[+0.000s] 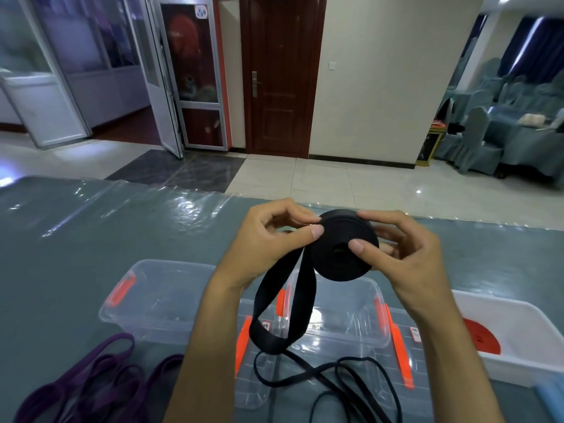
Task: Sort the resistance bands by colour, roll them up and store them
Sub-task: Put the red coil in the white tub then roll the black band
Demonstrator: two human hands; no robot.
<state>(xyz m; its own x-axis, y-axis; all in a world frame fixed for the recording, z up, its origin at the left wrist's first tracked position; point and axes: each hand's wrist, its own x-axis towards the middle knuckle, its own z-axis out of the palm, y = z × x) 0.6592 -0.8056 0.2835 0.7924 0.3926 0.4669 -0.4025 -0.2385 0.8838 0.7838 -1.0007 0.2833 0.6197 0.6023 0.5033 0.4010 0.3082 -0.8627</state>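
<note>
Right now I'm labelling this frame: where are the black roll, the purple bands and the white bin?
black roll (341, 254): head view, flat coiled face.
purple bands (88, 380): head view, middle of the loose pile.
white bin (518, 312): head view, its inner wall.

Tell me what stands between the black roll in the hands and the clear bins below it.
Nothing solid that shows. Both hands, left hand and right hand, hold the black roll above the open clear bins. Only its own unrolled tail hangs down over the bins, and their lids lie nearer the person.
</note>
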